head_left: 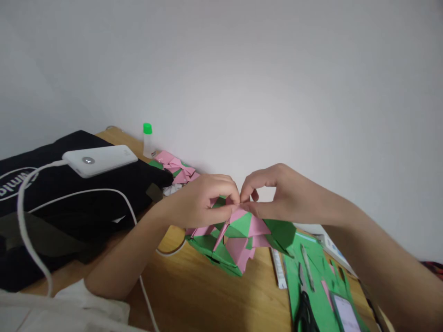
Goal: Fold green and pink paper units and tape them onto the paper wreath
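Observation:
A folded paper model (238, 228) in pink and green, built of interlocking pieces, hangs above the wooden table between my hands. My left hand (211, 198) pinches its top from the left, thumb and forefinger together at a pink tip. From the right, my right hand (273, 196) pinches the same top edge, its fingertips almost touching those of the left. The exact fold between the fingertips is hidden. Farther back by the wall lies more folded pink and green paper (178, 168).
On the left, a white power bank (100, 160) with a white cable rests on black cloth (41, 184). A green-capped bottle (147, 140) stands by the wall. At right, scissors (304, 309), a pen-like tool (307, 267) and a phone (344, 313) lie on green paper (294, 281).

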`<state>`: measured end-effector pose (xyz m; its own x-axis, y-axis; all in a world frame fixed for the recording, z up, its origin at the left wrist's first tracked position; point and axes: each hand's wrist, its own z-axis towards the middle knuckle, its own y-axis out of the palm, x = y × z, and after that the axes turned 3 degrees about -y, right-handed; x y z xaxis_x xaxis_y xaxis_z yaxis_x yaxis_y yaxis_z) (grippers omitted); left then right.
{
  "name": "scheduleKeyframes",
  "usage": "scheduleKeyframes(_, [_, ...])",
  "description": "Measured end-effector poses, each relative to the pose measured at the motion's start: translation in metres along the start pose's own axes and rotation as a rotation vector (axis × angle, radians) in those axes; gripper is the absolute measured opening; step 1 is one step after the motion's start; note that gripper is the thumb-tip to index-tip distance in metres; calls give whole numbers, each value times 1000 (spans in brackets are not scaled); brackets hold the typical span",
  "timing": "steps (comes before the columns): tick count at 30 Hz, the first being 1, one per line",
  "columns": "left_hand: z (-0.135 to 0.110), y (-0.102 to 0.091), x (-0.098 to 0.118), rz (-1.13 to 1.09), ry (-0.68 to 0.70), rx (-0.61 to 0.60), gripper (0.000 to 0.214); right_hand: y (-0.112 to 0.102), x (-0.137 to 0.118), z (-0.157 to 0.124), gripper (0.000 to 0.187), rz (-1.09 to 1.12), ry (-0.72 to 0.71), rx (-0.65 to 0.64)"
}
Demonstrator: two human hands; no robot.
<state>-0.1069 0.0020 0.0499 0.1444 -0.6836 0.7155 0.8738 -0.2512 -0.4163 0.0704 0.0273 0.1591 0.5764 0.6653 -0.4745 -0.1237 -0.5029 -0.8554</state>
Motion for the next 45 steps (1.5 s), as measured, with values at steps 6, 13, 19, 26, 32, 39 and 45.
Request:
scheduleKeyframes(6, [0, 1, -1, 3, -28, 20, 15, 0, 5, 2, 15, -12, -8, -9])
scheduleKeyframes(13, [0, 1, 0, -23, 2, 27, 14, -7, 6, 2, 18, -31, -91, -91])
scheduleKeyframes(19, [0, 0, 0, -5, -26, 89, 13, -4, 5, 4, 17, -73, -120, 1])
scheduleKeyframes(26, [2, 4, 2, 40, -32, 87, 15, -1, 3, 2, 16, -133, -90, 20])
scheduleKeyframes(32, [3, 7, 4, -9, -9, 63, 16, -6, 3, -1, 20, -84, -83, -77])
scheduleKeyframes(39, [3, 7, -1, -13, -11, 95, 13, -8, 1, -8, 11, -352, -22, 109])
scheduleKeyframes(45, [2, 9, 0, 55, -41, 156, 13, 0, -6, -13, 15, -437, -87, 185])
